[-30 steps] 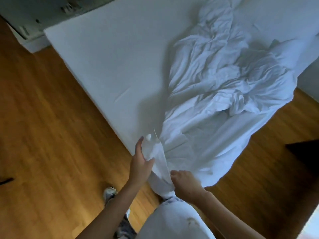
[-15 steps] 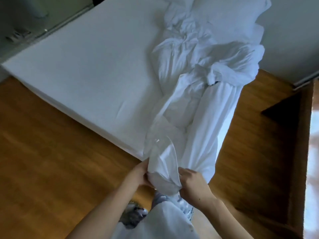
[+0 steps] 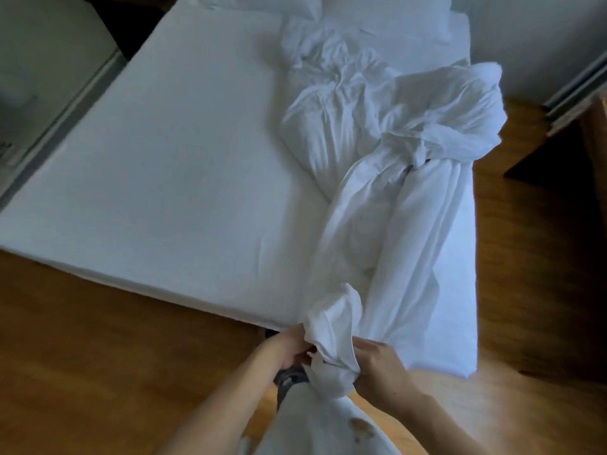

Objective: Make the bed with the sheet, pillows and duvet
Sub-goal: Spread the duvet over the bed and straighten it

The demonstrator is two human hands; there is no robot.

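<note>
A white mattress fills the middle of the view, its foot edge close to me. A crumpled white sheet lies bunched along the right side of the bed and runs in a stretched rope down to the foot. My left hand and my right hand both grip the gathered end of the sheet just off the foot edge. Two white pillows lie at the head of the bed, partly cut off by the frame.
Wooden floor surrounds the bed. A pale cabinet or wall stands along the left side. A dark wooden piece of furniture sits at the right near a white wall. My foot shows below my hands.
The view has swung left to right around the bed's foot corner. The sheet has been drawn tighter toward me, and both hands now bunch its end closer together.
</note>
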